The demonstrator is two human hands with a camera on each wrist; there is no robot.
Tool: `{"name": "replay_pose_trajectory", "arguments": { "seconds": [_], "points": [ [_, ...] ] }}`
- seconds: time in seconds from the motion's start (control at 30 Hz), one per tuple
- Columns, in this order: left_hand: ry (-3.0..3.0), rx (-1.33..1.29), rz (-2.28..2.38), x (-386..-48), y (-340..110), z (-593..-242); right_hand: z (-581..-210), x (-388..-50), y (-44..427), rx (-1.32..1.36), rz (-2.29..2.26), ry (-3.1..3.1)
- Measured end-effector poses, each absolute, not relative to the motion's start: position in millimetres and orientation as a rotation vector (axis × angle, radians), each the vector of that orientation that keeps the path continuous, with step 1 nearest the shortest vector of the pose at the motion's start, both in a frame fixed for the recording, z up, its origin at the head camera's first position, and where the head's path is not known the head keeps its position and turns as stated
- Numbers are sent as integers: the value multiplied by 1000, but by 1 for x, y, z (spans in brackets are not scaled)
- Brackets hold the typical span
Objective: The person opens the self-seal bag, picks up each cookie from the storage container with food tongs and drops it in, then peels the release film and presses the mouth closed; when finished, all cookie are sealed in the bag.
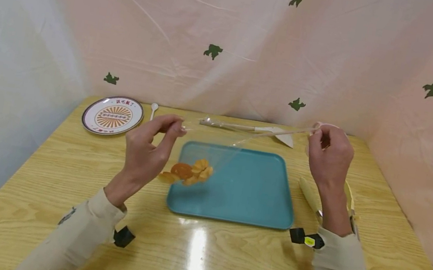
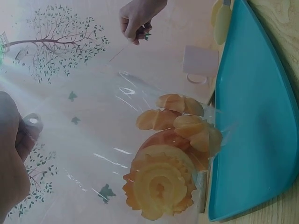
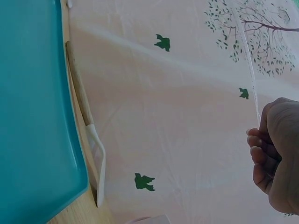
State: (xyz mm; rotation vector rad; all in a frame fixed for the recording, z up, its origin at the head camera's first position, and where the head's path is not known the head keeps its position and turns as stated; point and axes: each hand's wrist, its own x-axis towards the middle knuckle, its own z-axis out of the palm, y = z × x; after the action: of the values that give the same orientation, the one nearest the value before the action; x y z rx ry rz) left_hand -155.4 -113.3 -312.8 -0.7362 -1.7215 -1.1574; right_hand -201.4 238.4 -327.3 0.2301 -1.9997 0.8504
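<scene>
Above the left part of a teal tray (image 1: 250, 187) hangs a clear plastic bag (image 2: 124, 109). Inside it are several orange and yellow flower-shaped pieces (image 1: 201, 169), gathered at the bottom; they look like snacks, but their exact kind is unclear. My left hand (image 1: 148, 150) pinches the bag's upper left edge between thumb and fingers. Farther right and a little higher, my right hand (image 1: 331, 155) pinches the end of a thin pale strip (image 3: 250, 65) that stretches taut toward the bag's top. Curled fingers hide the gripped end of the strip.
Back left are a patterned plate (image 1: 92, 110) and a small white spoon (image 1: 154, 107). A spatula (image 1: 284, 137) lies behind the tray. To the right are yellow-handled utensils (image 1: 309, 193), partly hidden by my right arm, and a pale pink mug (image 2: 201, 60).
</scene>
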Motion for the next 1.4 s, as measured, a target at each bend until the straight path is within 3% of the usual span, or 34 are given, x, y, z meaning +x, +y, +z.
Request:
{"name": "replay_pose_trajectory", "arguments": {
  "seconds": [0.73,0.97,1.4],
  "points": [
    [-1676,-758,-1141,-156,-108,-307,-331,-209,238,196,988,-1863],
    [-1664,-738,-1124,-156,-111,-304,-335,-211,247,53,1094,-1839],
    [-1737,-766,-1122,-155,-120,-305,-354,-213,248,215,903,-2157]
  ]
}}
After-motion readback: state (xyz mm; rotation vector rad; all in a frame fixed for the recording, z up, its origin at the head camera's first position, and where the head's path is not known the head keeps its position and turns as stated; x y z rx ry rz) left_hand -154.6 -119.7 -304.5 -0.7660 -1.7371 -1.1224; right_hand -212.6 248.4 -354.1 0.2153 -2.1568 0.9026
